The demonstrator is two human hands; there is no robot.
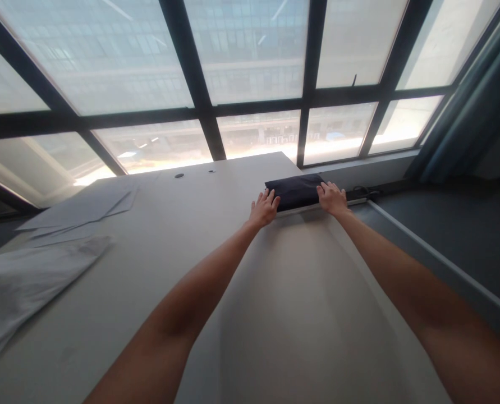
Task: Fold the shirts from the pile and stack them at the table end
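A dark navy, flat fabric-like bundle [298, 191] lies near the far end of the white surface, along a narrow pale edge. Its exact kind I cannot make out. On its left end rests my left hand [265, 208], with fingers stretched out and a little apart. My right hand [333, 198] lies at the right end, fingers extended over the dark material. Both arms reach far forward across the pale surface.
Several white sheets [81, 207] lie on the white table [182, 235] at the left, with a crumpled grey-white cloth or bag [35, 275] nearer. Windows [250, 62] stand behind. A curtain [464, 106] hangs at the right, and a dark cable [365, 192] lies beyond my right hand.
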